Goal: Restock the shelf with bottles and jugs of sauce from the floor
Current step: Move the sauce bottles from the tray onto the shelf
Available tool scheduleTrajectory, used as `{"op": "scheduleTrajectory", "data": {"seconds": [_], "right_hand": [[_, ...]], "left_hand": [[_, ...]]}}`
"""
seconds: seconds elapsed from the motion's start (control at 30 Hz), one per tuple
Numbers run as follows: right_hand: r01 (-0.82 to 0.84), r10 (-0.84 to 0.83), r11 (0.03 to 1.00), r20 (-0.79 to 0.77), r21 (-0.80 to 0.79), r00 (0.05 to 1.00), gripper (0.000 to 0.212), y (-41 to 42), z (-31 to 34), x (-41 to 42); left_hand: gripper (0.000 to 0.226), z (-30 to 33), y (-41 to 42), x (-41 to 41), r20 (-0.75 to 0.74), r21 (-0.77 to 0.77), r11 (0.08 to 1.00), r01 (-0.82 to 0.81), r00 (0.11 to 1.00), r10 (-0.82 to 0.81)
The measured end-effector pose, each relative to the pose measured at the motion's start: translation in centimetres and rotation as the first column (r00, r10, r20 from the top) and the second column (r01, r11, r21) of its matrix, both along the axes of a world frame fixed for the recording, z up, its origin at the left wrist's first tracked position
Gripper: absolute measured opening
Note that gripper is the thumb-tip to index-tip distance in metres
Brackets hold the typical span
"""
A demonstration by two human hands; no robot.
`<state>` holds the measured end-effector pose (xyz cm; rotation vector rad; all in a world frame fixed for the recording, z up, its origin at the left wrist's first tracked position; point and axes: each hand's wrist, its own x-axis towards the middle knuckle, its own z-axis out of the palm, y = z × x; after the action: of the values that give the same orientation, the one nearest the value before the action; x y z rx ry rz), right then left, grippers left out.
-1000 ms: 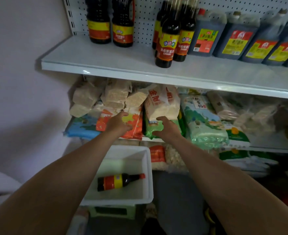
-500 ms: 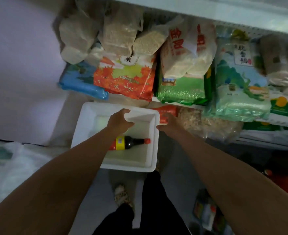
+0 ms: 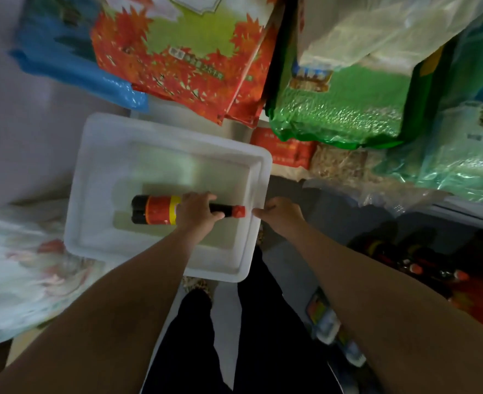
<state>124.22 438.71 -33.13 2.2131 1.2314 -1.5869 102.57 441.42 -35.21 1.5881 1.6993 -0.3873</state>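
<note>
A dark sauce bottle [image 3: 155,213] with a red and yellow label and a red cap lies on its side in a white plastic bin [image 3: 92,172] on the floor. My left hand [image 3: 196,213] is inside the bin, fingers curled round the bottle's shoulder and neck. My right hand [image 3: 281,216] is at the bin's right rim, fingertips touching its edge; how the fingers lie is hard to see. The upper sauce shelf is out of view.
Bags of rice, an orange one [image 3: 183,52] and a green one [image 3: 345,109], hang over the lower shelf just above the bin. More dark bottles [image 3: 411,265] lie on the floor at the right. A pale sack [image 3: 21,265] lies at the left. My legs are below.
My view has dropped from the shelves to the bin. My left hand went from the rice bags down into the bin and took hold of the bottle; my right hand came down to the bin's rim.
</note>
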Motion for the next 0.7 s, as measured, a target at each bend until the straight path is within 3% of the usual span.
{"op": "scheduleTrajectory", "data": {"seconds": [0.27, 0.43, 0.6, 0.7], "right_hand": [[-0.081, 0.081, 0.997, -0.025, 0.006, 0.996, 0.031, 0.4, -2.0, 0.4], [-0.094, 0.094, 0.995, -0.009, 0.022, 0.995, 0.030, 0.3, -2.4, 0.2], [-0.079, 0.078, 0.996, 0.031, 0.043, 0.997, 0.025, 0.4, -2.2, 0.3], [-0.039, 0.034, 0.997, 0.071, 0.062, 0.997, 0.023, 0.2, -1.9, 0.0]], "left_hand": [[0.044, -4.3, -0.8, 1.5, -0.180, -0.048, 0.970, 0.236, 0.954, -0.241], [0.045, -6.0, -0.8, 1.2, -0.230, -0.038, 0.951, 0.308, 0.923, -0.308], [0.043, -6.0, 0.1, 0.4, -0.157, 0.023, 0.943, 0.332, 0.933, -0.325], [0.044, -4.4, 1.9, -1.3, 0.008, -0.011, 0.951, 0.308, 0.951, -0.308]]}}
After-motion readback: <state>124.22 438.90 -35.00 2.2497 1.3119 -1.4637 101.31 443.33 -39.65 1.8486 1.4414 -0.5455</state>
